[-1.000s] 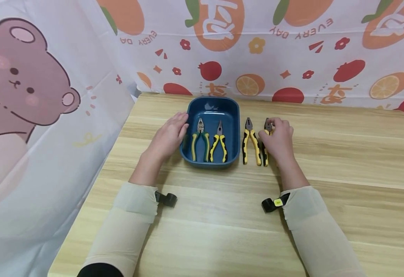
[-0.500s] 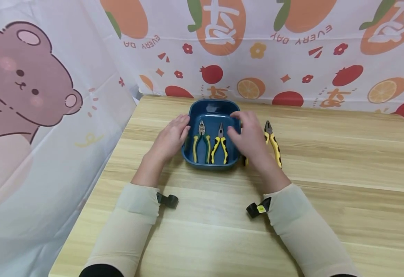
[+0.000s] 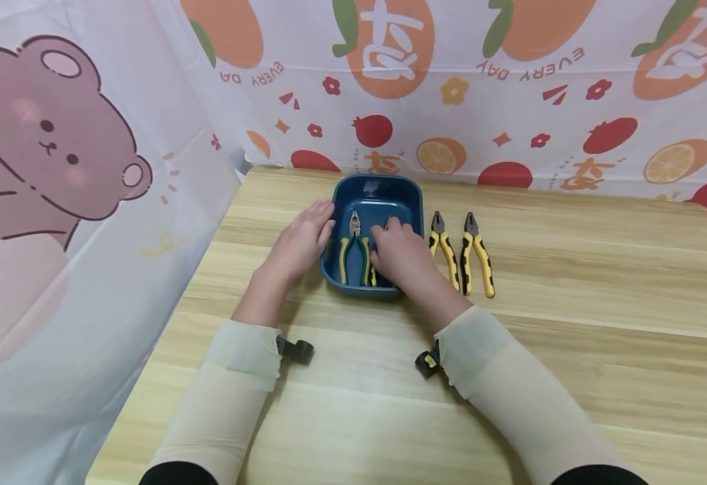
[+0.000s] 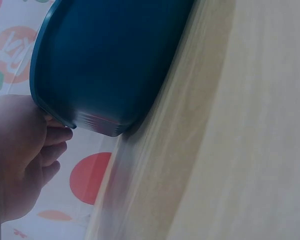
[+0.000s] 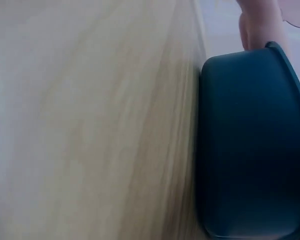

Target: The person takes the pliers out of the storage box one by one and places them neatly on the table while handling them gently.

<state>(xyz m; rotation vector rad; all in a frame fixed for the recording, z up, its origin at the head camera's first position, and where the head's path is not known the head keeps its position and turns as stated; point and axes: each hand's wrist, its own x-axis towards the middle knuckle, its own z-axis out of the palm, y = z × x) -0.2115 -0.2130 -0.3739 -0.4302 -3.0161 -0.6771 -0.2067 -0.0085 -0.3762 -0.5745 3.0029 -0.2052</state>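
Note:
A dark blue tray [image 3: 362, 291] stands on the table, its outer wall [image 4: 110, 65] filling much of the left wrist view. My left hand [image 3: 297, 241] holds the tray's left rim, fingers below the lip in that wrist view. Inside the tray lie green-and-yellow combination pliers [image 3: 365, 259]. Just right of them, my right hand [image 3: 408, 254] reaches in and pinches needle-nose pliers [image 3: 374, 275], mostly hidden under the hand. From the right wrist view, the tray wall [image 5: 250, 145] hides the fingers.
Beside the tray on the right lie two yellow-and-black pliers, one pair [image 3: 450, 259] close to my right forearm and another pair [image 3: 485, 263] farther out. A fruit-printed cloth [image 3: 505, 108] hangs behind the wooden table [image 3: 602, 303].
My right hand has let go of the outer yellow-and-black pliers, moved left over the tray's right rim and come down on the needle-nose pliers. The left hand stays at the rim.

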